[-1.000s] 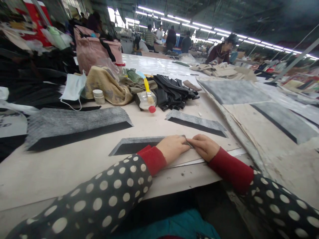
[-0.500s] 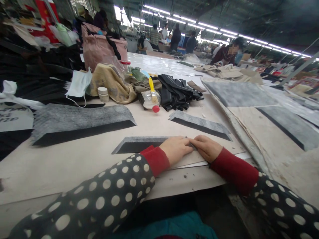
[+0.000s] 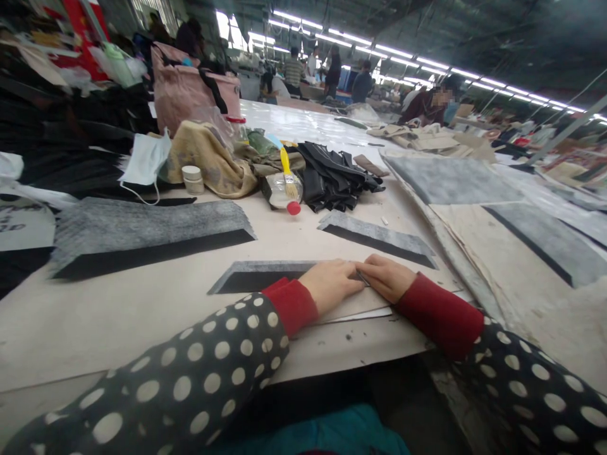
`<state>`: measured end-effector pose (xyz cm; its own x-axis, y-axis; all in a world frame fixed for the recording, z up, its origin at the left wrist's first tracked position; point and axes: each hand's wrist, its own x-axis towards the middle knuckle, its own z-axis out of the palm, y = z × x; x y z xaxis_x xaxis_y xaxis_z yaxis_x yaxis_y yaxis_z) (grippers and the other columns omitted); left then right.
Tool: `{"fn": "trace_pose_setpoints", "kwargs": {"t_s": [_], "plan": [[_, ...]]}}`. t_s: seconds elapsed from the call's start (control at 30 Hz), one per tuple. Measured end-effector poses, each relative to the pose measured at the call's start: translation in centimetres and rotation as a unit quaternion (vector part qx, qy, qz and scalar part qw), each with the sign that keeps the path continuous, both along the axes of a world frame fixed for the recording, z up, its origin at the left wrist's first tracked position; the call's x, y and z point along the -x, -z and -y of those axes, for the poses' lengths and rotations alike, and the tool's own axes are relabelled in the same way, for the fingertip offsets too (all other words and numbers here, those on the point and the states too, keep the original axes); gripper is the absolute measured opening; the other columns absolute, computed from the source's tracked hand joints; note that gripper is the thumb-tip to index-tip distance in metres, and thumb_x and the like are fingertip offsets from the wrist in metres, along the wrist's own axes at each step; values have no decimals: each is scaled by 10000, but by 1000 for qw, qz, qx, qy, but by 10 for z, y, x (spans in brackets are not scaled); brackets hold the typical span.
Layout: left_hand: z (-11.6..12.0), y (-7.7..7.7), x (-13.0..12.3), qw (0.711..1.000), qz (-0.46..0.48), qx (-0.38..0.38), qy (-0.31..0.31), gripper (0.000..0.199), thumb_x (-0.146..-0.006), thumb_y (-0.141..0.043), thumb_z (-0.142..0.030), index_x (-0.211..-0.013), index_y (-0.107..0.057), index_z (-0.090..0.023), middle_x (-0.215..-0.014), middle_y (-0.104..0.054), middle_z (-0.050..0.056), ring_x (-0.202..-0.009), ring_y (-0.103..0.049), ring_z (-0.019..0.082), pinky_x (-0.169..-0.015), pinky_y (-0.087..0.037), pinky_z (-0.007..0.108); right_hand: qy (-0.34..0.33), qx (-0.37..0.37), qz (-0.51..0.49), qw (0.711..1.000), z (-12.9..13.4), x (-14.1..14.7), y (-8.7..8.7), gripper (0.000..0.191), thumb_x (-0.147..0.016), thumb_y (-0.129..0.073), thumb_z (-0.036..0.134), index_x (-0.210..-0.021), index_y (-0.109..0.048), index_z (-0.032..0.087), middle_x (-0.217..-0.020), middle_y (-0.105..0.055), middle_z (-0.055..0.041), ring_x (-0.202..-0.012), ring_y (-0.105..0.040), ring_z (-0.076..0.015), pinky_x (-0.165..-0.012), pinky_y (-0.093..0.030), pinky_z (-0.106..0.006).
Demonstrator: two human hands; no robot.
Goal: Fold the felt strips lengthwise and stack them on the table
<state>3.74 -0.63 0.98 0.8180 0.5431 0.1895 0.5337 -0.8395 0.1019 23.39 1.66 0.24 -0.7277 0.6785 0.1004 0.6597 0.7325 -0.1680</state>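
Only the view shifts slightly; left hand [image 3: 331, 284] and right hand [image 3: 389, 278] meet at grey-black strip [image 3: 258, 277], grip I cannot tell. Even, light pressure should keep it flat.

Upper garment: black fabric sleeves [image 3: 183, 373] printed with round, off-white polka dots, repeated on both arms. Each sleeve terminates in a plain, deep-red fabric cuff [image 3: 439, 316]; the cuff section is long and fitted. Lower front: a teal cloth garment section [image 3: 332, 433], partly visible, bordered by a small dark-red fabric edge [image 3: 317, 452]. Hands: bare, without gloves.
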Motion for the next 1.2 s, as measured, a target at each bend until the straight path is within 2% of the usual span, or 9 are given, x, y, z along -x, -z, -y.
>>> {"fn": "trace_pose_setpoints", "kwargs": {"t_s": [0.2, 0.33, 0.47, 0.6, 0.7, 0.8, 0.93, 1.07, 1.2], "plan": [[-1, -1, 1, 999, 35, 35, -2, 276, -847, -369, -226, -1071, -527, -259, -1005, -554, 44, -918, -506, 185, -793, -410, 328, 28, 33, 46, 998, -1, 8, -9, 341, -836, -340, 232, -1110, -535, 172, -752, -488, -52, -687, -478, -144, -662, -395, -271], [-9, 6, 2, 983, 146, 97, -53, 382, -792, -361, -92, -1132, -458, -236, -1046, -562, 13, -930, -516, 139, -835, -407, 283, 35, 25, -1, 999, -2, 3, 0, 355, -822, -365, 220, -1145, -505, 169, -775, -497, -64, -719, -484, -157, -676, -404, -282], [-14, 11, -2, 961, 236, 108, -91, 298, -770, -369, -82, -1014, -519, -167, -1024, -539, 37, -967, -481, 126, -875, -395, 251, 61, 7, -11, 998, -5, 2, 6, 413, -804, -399, 213, -1210, -438, 150, -747, -493, -55, -698, -481, -161, -666, -404, -289], [-14, 10, -2, 963, 235, 81, -105, 284, -765, -401, -101, -1010, -523, -179, -1015, -506, 42, -957, -466, 142, -870, -404, 288, 52, 26, -7, 998, -8, 3, 4, 391, -794, -420, 211, -1180, -477, 181, -731, -497, -40, -682, -484, -148, -662, -404, -278], [-17, 9, 6, 954, 245, 46, -164, 291, -757, -445, -126, -1034, -527, -164, -1045, -487, 61, -984, -444, 161, -900, -378, 312, 60, 39, -17, 997, -12, 1, 5, 385, -784, -446, 236, -1156, -505, 152, -745, -508, -47, -681, -495, -141, -666, -408, -274], [-20, 9, 14, 958, 186, 50, -211, 274, -779, -463, -235, -1036, -543, -182, -1050, -494, 64, -971, -446, 187, -858, -392, 356, 61, 55, -24, 996, -17, 0, 6, 376, -760, -479, 233, -1126, -534, 164, -745, -515, -36, -646, -487, -120, -642, -407, -258], [-19, 10, 15, 977, 90, 49, -189, 229, -820, -408, -284, -965, -580, -239, -992, -530, 36, -949, -447, 196, -797, -395, 378, 76, 93, -52, 991, -19, 0, 5, 352, -720, -522, 214, -1067, -568, 176, -719, -508, -10, -582, -454, -89, -569, -398, -226], [-18, 10, 12, 975, 97, 60, -189, 202, -802, -431, -238, -938, -580, -243, -984, -541, 20, -936, -454, 182, -791, -394, 353, 78, 124, -86, 985, -19, 1, 0, 329, -695, -540, 192, -1021, -579, 170, -733, -510, -7, -558, -439, -74, -534, -402, -212], [-19, 10, 10, 971, 118, 78, -193, 182, -773, -458, -205, -908, -575, -234, -971, -550, 11, -930, -464, 174, -798, -395, 335, 67, 106, -98, 987, -20, 5, -2, 265, -712, -524, 204, -963, -597, 165, -793, -528, -31, -587, -464, -81, -563, -423, -230]]}}
